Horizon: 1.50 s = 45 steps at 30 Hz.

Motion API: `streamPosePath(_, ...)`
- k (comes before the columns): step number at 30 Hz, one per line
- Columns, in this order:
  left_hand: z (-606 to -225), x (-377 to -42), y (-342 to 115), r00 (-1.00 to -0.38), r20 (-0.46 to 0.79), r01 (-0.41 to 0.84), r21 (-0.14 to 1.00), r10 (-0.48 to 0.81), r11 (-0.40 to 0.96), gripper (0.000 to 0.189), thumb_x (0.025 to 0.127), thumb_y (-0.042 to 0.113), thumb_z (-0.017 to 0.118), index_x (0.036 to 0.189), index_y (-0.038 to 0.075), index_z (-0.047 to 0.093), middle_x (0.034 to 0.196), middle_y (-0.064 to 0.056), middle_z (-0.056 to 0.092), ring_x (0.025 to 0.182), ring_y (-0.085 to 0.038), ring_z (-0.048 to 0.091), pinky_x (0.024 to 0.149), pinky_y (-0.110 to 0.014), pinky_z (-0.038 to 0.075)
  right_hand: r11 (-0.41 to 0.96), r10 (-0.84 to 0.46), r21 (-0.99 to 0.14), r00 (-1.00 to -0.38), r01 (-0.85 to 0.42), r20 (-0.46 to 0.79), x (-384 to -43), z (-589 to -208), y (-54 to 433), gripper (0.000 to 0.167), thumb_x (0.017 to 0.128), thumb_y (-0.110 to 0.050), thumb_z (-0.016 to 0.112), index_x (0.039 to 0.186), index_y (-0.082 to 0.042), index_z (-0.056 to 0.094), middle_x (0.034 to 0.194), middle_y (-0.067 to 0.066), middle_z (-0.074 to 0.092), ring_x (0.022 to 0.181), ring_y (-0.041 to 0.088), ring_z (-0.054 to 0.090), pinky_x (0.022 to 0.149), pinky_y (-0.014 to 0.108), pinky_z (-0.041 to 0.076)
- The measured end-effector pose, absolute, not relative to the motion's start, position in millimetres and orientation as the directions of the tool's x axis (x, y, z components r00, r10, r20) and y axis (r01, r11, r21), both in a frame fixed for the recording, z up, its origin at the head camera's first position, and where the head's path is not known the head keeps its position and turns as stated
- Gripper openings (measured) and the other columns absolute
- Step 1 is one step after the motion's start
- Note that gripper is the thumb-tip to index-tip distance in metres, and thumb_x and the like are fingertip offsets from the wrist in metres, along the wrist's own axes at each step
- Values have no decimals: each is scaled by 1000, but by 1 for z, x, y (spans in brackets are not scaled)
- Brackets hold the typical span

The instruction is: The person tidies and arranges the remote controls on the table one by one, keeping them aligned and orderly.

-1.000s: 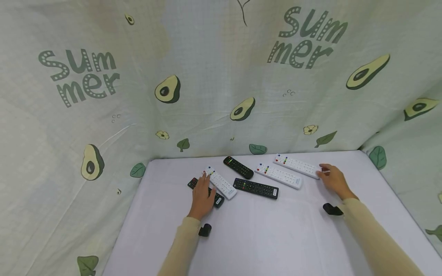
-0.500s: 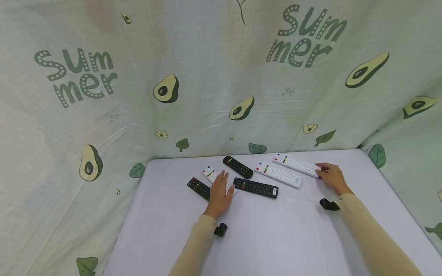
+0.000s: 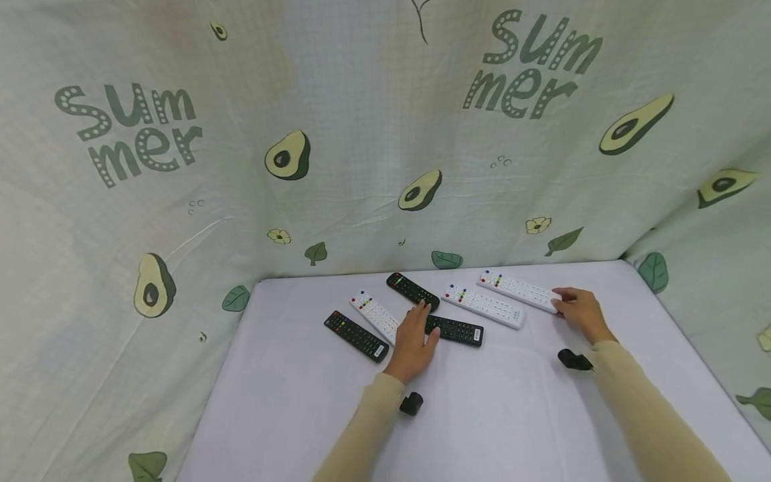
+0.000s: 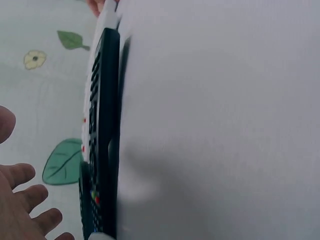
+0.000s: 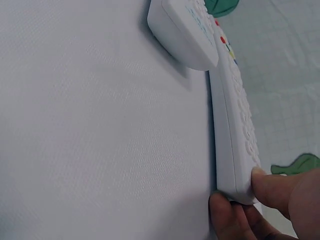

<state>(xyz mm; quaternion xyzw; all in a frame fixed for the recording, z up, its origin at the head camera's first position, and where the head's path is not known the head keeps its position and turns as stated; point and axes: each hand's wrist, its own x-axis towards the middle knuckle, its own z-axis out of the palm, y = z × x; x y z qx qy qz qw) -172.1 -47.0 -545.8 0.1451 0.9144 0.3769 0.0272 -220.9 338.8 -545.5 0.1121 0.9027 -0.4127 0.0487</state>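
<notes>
Several remotes lie in a loose row on the white table (image 3: 482, 415). My left hand (image 3: 421, 321) lies flat, fingers straight, over the left end of the middle black remote (image 3: 458, 330); in the left wrist view its fingers (image 4: 25, 200) are spread beside that remote's edge (image 4: 105, 145). I cannot tell if they touch it. My right hand (image 3: 563, 302) pinches the near end of the far-right white remote (image 3: 518, 290); the right wrist view shows thumb and fingertips (image 5: 260, 187) clamped on the remote's end (image 5: 232, 115).
Further remotes: a black one (image 3: 357, 336) at the left, a white one (image 3: 376, 314), a black one (image 3: 412, 291) at the back, another white one (image 3: 484, 306). An avocado-print cloth (image 3: 289, 154) closes off the table's back and sides.
My left hand has slid rightward, from the leftmost black remote, across the white one, to the middle black remote. The right hand has kept its hold on the white remote.
</notes>
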Motion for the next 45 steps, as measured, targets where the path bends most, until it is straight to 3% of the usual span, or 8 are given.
streamPosePath(21,-541,-167,11,-908,39,327,686,417,649,57,112,28,47,161,2,38,170,-14,33,158,-35,29,128,-58,24,600,219,-738,-951,308,-219,-195,-545,355,48,106,-7,55,145,20,47,136,44,48,101,36,67,67,20,59)
streamPosePath(37,-540,-169,40,-902,-41,255,753,430,607,58,112,35,47,165,15,35,174,-2,29,161,-21,24,131,-48,18,521,298,-762,-919,384,-259,-170,-545,363,48,106,-4,54,147,20,44,136,42,46,108,40,61,67,20,61)
streamPosePath(45,-540,-171,52,-888,-45,263,767,458,585,58,112,33,46,166,16,33,174,0,28,161,-21,24,132,-48,18,531,313,-758,-919,379,-240,-157,-545,372,49,104,-3,55,145,22,44,133,44,47,97,33,64,66,21,61)
